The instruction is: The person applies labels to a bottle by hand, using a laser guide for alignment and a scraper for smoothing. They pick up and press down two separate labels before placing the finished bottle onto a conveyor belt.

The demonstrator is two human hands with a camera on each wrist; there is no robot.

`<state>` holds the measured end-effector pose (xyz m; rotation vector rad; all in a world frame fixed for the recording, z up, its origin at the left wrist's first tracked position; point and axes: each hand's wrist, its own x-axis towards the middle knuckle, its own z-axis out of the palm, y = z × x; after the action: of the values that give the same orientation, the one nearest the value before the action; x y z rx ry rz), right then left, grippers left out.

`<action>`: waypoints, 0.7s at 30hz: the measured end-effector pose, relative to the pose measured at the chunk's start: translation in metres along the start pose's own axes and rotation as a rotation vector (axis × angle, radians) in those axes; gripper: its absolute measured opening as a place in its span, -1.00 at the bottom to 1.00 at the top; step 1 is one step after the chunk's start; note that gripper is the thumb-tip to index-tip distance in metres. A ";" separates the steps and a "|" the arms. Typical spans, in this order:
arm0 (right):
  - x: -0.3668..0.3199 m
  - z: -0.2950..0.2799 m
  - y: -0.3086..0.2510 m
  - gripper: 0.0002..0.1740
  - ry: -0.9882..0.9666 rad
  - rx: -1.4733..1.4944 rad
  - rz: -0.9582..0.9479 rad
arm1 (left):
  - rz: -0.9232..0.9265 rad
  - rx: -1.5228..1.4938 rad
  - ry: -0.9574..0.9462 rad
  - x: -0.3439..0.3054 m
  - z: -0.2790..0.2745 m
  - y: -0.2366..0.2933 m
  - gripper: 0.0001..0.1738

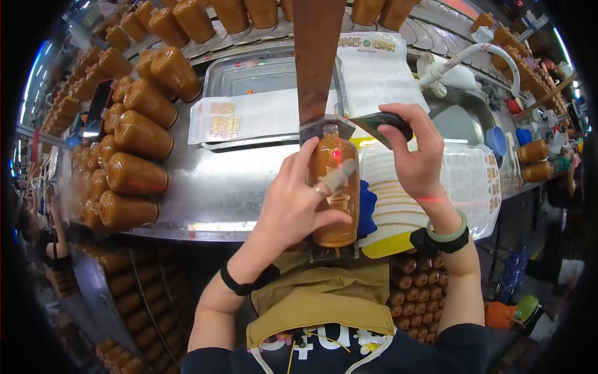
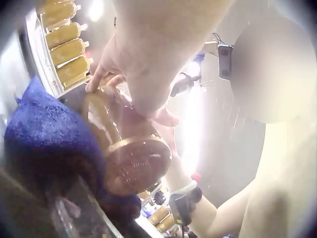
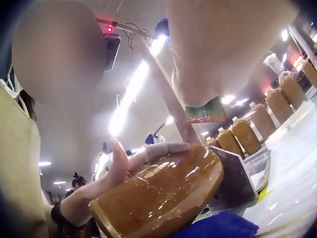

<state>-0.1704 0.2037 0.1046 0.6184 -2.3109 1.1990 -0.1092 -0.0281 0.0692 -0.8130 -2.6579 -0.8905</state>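
Note:
An amber-brown bottle (image 1: 336,199) lies on its side, its clear neck toward a metal plate (image 1: 325,124) at the foot of a brown post. My left hand (image 1: 293,199) rests on the bottle with its fingers stretched across the top; one wears a pale wrap and a ring. The thumb stands raised off the glass in the right wrist view. My right hand (image 1: 420,149) pinches a dark-handled scraper (image 1: 387,126), its greenish thin blade pointing at the bottle's neck. Blue cloth (image 2: 49,129) sits beside and under the bottle. Its round base (image 2: 138,166) faces the left wrist camera.
Rows of similar bottles (image 1: 140,134) lie at the left of the metal worktop (image 1: 193,181). A metal tray (image 1: 261,65) carries a sheet with gold labels (image 1: 225,124). Right of the bottle are label sheets (image 1: 467,181), a curved faucet (image 1: 473,53) and a blue cup (image 1: 496,141).

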 end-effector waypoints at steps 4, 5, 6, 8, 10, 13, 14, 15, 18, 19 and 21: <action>-0.005 -0.007 0.010 -0.71 0.046 -0.043 0.011 | 0.035 -0.037 0.065 -0.004 0.002 -0.013 -0.18; -0.006 -0.007 0.012 -0.72 0.044 -0.028 0.020 | 0.031 -0.038 0.061 -0.001 0.001 -0.013 -0.18; -0.006 -0.006 0.010 -0.72 0.042 -0.028 0.023 | 0.002 -0.038 0.032 0.006 0.000 -0.012 -0.18; -0.004 -0.007 0.003 -0.75 -0.037 -0.002 0.101 | -0.026 -0.040 0.003 0.011 0.002 -0.015 -0.18; 0.000 -0.005 -0.004 -0.76 -0.050 0.035 0.127 | 0.026 -0.088 0.136 0.009 0.012 -0.022 -0.21; 0.012 0.004 -0.009 -0.73 -0.086 -0.120 -0.215 | -0.089 -0.276 0.258 -0.004 0.025 -0.021 -0.27; 0.010 0.007 -0.011 -0.69 -0.141 -0.202 -0.347 | -0.092 -0.277 0.255 -0.012 0.031 -0.024 -0.27; 0.006 0.010 -0.014 -0.64 -0.198 -0.282 -0.481 | -0.244 -0.572 0.311 -0.021 0.038 -0.028 -0.23; -0.031 0.027 -0.042 -0.64 -0.365 -0.209 -0.701 | -0.450 -0.873 0.282 -0.036 0.029 -0.026 0.02; -0.040 0.027 -0.057 -0.65 -0.475 -0.181 -0.700 | -0.470 -0.863 0.319 -0.038 0.028 -0.022 0.02; -0.043 0.033 -0.060 -0.63 -0.577 -0.186 -0.613 | -0.516 -0.884 0.336 -0.038 0.023 -0.014 0.07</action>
<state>-0.1082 0.1522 0.1003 1.6178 -2.3338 0.5504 -0.0865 -0.0405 0.0302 -0.0414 -2.1310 -2.1711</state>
